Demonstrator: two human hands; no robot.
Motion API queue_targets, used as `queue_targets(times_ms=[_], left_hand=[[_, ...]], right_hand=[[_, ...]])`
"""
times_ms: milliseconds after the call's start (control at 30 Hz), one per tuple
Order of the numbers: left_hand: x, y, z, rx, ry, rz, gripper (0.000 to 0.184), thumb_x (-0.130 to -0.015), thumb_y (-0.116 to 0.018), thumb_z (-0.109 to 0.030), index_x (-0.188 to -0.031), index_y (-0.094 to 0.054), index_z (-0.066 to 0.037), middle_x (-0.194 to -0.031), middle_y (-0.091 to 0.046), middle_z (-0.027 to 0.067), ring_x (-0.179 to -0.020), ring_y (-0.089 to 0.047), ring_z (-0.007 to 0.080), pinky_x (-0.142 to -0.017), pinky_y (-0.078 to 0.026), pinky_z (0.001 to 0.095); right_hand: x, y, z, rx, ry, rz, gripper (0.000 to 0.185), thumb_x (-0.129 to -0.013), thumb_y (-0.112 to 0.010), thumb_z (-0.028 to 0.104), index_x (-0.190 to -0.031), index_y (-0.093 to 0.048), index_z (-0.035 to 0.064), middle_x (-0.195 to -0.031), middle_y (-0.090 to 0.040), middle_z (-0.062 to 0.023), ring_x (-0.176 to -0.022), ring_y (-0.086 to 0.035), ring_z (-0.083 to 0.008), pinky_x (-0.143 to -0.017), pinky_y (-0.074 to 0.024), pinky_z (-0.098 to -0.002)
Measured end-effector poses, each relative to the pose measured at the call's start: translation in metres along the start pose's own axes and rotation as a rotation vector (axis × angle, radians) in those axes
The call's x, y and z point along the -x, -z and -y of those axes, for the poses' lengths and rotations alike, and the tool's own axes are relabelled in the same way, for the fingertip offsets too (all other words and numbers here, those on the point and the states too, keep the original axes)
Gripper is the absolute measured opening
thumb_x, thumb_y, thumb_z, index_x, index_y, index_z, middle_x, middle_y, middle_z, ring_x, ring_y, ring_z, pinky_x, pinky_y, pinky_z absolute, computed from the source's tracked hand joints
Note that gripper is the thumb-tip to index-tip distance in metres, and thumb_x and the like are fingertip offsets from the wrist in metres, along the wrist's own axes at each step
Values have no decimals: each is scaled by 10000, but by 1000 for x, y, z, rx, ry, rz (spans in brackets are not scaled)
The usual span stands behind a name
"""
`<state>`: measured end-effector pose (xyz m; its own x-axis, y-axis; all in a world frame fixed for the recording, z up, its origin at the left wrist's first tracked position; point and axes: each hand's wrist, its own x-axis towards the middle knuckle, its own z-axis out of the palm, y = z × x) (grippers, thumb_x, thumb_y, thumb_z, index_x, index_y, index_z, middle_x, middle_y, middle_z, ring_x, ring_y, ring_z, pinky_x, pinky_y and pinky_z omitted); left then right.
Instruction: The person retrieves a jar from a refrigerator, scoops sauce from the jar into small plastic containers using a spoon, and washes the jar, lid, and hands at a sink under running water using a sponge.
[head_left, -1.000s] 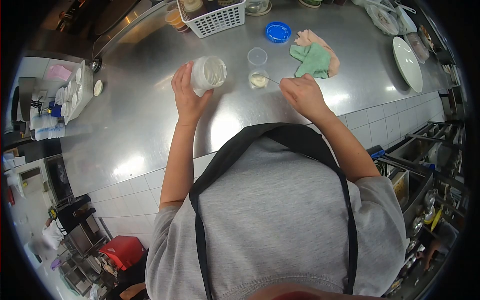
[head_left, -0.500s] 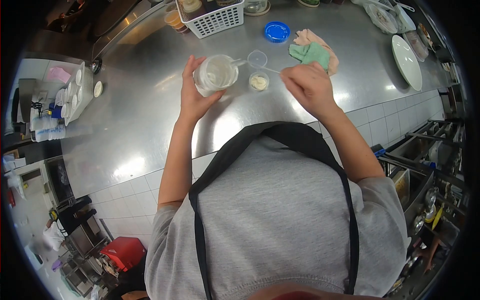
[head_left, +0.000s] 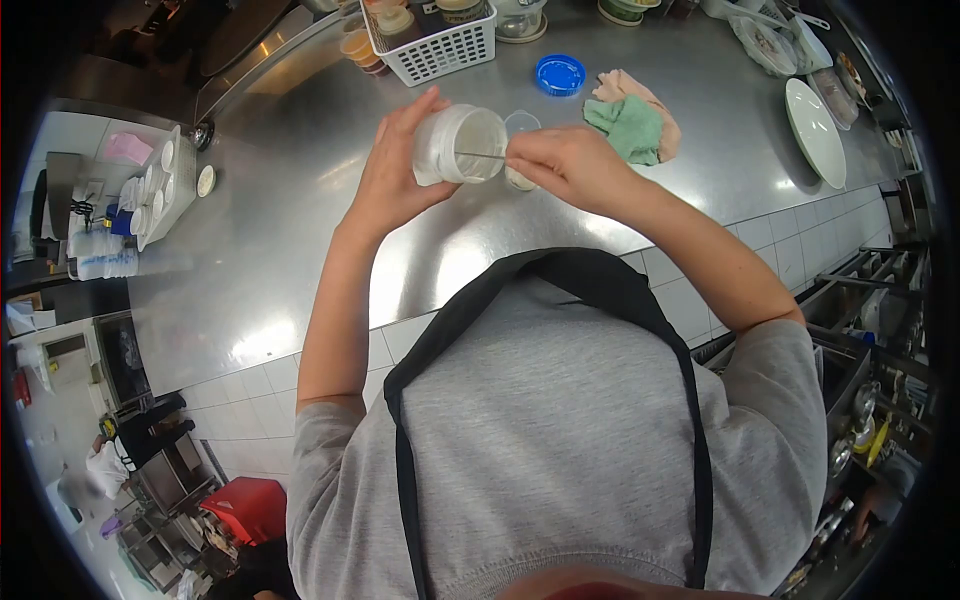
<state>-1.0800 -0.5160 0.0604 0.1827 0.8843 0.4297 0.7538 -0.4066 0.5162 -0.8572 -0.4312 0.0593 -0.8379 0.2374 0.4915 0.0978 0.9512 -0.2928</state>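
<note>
My left hand [head_left: 395,165] is wrapped round a clear jar [head_left: 437,145], tilted with its mouth toward the right. A whitish residue coats the jar's inside. Between the fingers of my right hand [head_left: 565,165] is the handle of a thin metal spoon [head_left: 482,155], whose far end reaches into the jar. Below the right fingers stands a small clear cup [head_left: 520,181] with a pale creamy filling, now mostly covered by that hand. Its round clear lid [head_left: 521,120] lies just behind, partly hidden.
A blue lid [head_left: 559,75] and green and peach cloths [head_left: 630,125] lie on the steel counter [head_left: 270,240]. Behind stands a white basket [head_left: 450,60] of bottles. An oval white plate [head_left: 815,132] is at the right, a rack of white cups [head_left: 160,200] at the left.
My right hand has moved left, bringing the spoon from above the small cup into the jar. My left hand has tipped the jar further toward the right.
</note>
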Motion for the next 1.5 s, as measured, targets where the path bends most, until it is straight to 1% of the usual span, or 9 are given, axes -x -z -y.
queue_targets(times_ms=[67,267,600,800,933,1000,1133,1333,1500], left_hand=[[-1,-7,5,-38,-89,-117,1036,-497,-801,-58,-1374,-254,-125,-1209,-518,86,-1127,-448,301,-971,-349,408],[-3,-28,8,-196,-216,-367,1002,-481,-813,-65,-1335,-292,-123,-1212,-512,78,-1133,-427,322,-959,-350,418],[9,-52,27,-105,-63,-704,965,-510,-824,-144,-1312,-293,-65,-1208,-444,116,-1132,-407,311,-970,-330,411],[32,-49,40,-26,140,-711,1038,-563,-817,-153,-1366,-169,-37,-1249,-383,124,-1158,-363,300,-986,-302,407],[49,-45,36,-181,245,-616,1084,-585,-826,-99,-1381,-89,-81,-1269,-325,145,-1185,-382,258,-978,-395,410],[54,-49,41,-101,216,-682,1022,-579,-813,-153,-1362,-170,-23,-1242,-379,127,-1167,-344,300,-988,-302,408],[58,-52,40,-100,236,-673,1021,-580,-812,-153,-1363,-170,-22,-1242,-378,133,-1166,-344,305,-987,-303,408],[61,-50,38,-160,272,-580,1061,-585,-830,-125,-1375,-125,-54,-1276,-296,141,-1203,-347,266,-1003,-366,417],[60,-51,38,-105,257,-650,993,-565,-806,-140,-1345,-211,9,-1250,-389,155,-1167,-343,315,-994,-293,413]], right_hand=[[-2,4,6,-550,-510,145,102,-881,-550,158,-851,-569,62,-671,-526,21,-586,-488,-85,-548,-369,-251],[-4,-8,3,-1417,-843,-80,116,-890,-551,149,-848,-567,43,-617,-432,64,-471,-302,-16,-451,-246,-193],[10,9,14,-1755,-984,-327,136,-881,-563,155,-868,-570,19,-547,-325,64,-436,-233,-37,-444,-217,-206],[44,7,4,-1349,-953,-430,98,-883,-549,128,-867,-548,31,-591,-394,59,-462,-260,-24,-447,-225,-194],[73,-3,8,-473,-721,-331,105,-877,-557,134,-848,-559,33,-641,-490,8,-529,-412,-62,-484,-319,-221],[82,-8,8,-125,-636,-205,66,-842,-578,120,-854,-574,55,-755,-580,-61,-669,-563,-164,-600,-400,-262],[92,-27,-1,143,-386,-72,49,-782,-553,101,-777,-505,90,-691,-513,-45,-691,-539,-209,-621,-371,-335],[85,-19,-2,282,-293,-54,73,-746,-570,102,-787,-510,108,-689,-468,-22,-693,-522,-175,-632,-345,-312],[80,-16,-1,283,-285,-105,74,-742,-575,102,-783,-515,115,-696,-460,-17,-697,-517,-165,-637,-340,-310]])
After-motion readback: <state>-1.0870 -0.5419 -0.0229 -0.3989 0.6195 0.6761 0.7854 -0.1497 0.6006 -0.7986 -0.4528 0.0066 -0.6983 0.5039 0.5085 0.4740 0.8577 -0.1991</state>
